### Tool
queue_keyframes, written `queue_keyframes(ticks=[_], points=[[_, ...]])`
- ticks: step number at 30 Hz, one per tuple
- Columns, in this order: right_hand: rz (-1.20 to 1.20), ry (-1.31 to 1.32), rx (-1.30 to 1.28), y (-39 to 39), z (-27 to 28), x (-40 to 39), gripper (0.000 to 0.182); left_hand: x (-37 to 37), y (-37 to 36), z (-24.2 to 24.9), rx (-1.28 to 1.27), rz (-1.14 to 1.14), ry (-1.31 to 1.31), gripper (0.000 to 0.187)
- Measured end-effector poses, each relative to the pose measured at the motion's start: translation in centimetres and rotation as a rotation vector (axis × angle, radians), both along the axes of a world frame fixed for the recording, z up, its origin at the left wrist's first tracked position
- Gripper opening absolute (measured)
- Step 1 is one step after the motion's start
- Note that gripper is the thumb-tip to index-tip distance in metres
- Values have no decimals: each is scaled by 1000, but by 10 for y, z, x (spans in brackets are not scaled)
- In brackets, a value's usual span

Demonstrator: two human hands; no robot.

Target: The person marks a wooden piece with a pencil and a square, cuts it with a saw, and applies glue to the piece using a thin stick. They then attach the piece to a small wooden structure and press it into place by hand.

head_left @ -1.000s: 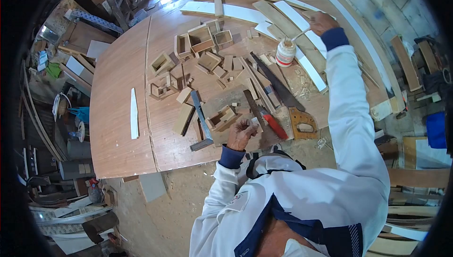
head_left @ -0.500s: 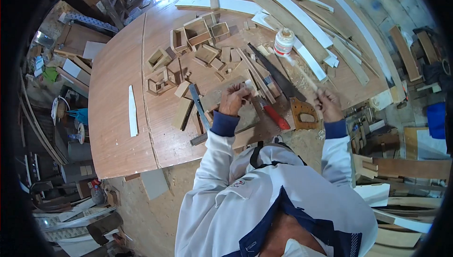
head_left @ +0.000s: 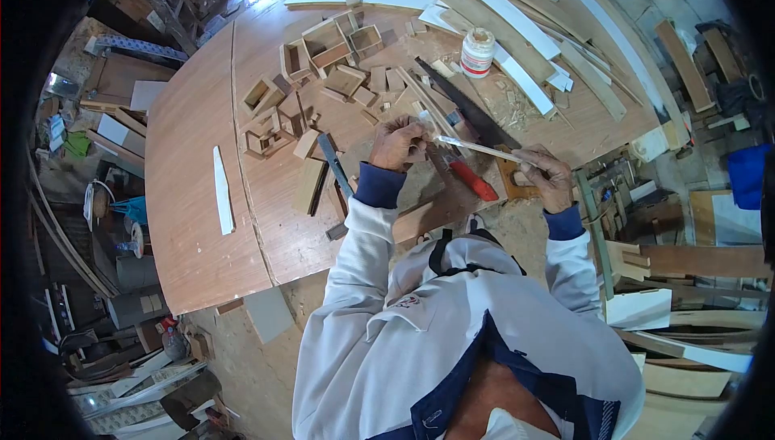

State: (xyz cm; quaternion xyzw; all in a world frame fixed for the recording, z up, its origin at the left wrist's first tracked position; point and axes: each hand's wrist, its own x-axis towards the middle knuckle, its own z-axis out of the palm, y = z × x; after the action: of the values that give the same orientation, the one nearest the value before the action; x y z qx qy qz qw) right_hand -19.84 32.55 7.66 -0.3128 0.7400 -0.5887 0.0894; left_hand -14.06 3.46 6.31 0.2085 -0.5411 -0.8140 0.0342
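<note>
My left hand (head_left: 394,144) is closed in a pinch on a small pale piece (head_left: 425,118), whose kind is mostly hidden by the fingers. In my right hand (head_left: 546,177) is a thin stick (head_left: 484,148), its white-coated tip close to the left fingers. A white glue jar (head_left: 478,54) with a red label stands uncapped beyond the hands. Beneath the stick lie a red-handled tool (head_left: 472,182) and a handsaw (head_left: 472,114), its wooden handle partly covered by my right hand. Left of my left hand rests a bluish-grey bar (head_left: 334,164).
Small wooden box frames (head_left: 327,43) and loose blocks sit beyond my left hand. Long wood strips (head_left: 508,16), some white-faced, are piled at the far right. A white strip (head_left: 222,190) lies on the table's left part (head_left: 190,133). Planks (head_left: 694,262) are stacked at the right.
The stick has swung from the glue jar's side down to my left hand. My right hand has lowered and turned inward. The left hand still pinches the small piece.
</note>
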Motion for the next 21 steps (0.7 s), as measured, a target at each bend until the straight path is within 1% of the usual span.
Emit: queue_keyframes(ticks=[1, 3, 10, 12, 16, 21], points=[[2, 1, 2, -1, -1, 1, 27, 1, -3, -3, -14, -55, 24, 7], [-28, -40, -2, -3, -4, 2, 23, 3, -4, -5, -5, -66, 29, 7], [-25, -35, 48, -9, -2, 3, 26, 8, -3, -2, -37, -88, 13, 9], [-22, 102, 64, -9, -3, 2, 25, 8, -2, -2, -31, -88, 27, 9], [-45, 39, 84, -8, -2, 3, 26, 7, -3, -5, -61, -116, 21, 8], [-61, 135, 100, -5, -3, -2, 24, 6, 0, -6, -66, -138, 46, 8]])
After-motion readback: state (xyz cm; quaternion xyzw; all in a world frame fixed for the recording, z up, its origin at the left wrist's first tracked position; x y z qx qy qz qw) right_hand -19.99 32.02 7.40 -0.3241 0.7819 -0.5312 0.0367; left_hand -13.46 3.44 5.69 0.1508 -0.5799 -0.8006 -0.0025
